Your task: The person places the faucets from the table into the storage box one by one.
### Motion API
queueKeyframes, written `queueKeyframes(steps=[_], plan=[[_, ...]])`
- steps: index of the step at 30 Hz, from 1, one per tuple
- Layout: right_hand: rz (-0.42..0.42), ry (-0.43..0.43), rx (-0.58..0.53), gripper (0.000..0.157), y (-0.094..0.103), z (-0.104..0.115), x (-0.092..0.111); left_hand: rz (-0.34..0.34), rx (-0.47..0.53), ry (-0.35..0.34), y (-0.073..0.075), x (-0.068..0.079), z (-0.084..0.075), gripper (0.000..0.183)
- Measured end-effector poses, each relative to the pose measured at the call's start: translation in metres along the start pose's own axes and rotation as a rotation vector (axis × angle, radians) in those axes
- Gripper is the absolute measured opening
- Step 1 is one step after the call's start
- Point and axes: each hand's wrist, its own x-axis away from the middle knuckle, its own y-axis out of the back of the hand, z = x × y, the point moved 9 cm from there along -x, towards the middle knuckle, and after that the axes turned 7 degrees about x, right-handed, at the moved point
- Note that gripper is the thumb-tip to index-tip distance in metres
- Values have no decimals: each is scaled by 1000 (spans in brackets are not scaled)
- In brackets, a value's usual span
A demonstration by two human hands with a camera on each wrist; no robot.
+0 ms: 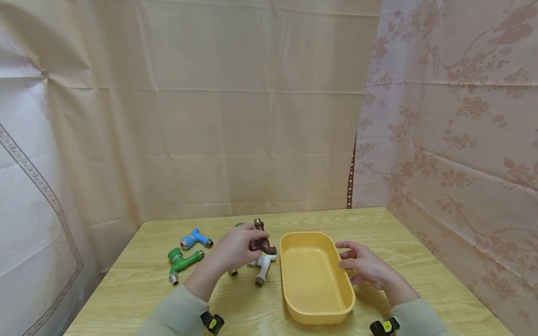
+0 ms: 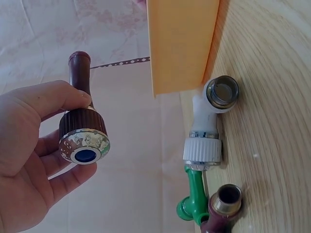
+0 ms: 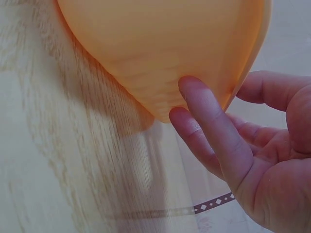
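Note:
My left hand [image 1: 235, 247] grips a dark brown tap [image 1: 262, 242] by its ridged knob, raised above the table with the thumb and fingers round it. In the left wrist view, the knob's silver ring faces the camera. Below it, a white tap [image 1: 264, 267] lies beside a yellow plastic tray [image 1: 317, 277]. Part of a green tap [image 2: 194, 194] and a maroon tap [image 2: 221, 213] show past the white one. Over at the tray's right side, my right hand [image 1: 363, 263] has its fingers spread and loosely bent, fingertips right at the outer wall and rim.
A blue tap [image 1: 196, 238] and another green tap [image 1: 183, 262] lie on the left part of the wooden table [image 1: 370, 224]. A plain beige curtain [image 1: 252, 116] hangs behind the table, with patterned cloth [image 1: 470, 140] along the right side.

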Motion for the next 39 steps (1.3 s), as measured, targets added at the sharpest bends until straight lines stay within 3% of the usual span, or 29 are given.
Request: queueKeyframes(steps=[23, 39], plan=[[-8, 0, 8, 66, 2, -1, -2, -3, -35, -110, -25, -26, -34, 40], [-16, 5, 15, 67, 1, 0, 0, 72, -84, -96, -51, -46, -46, 43]])
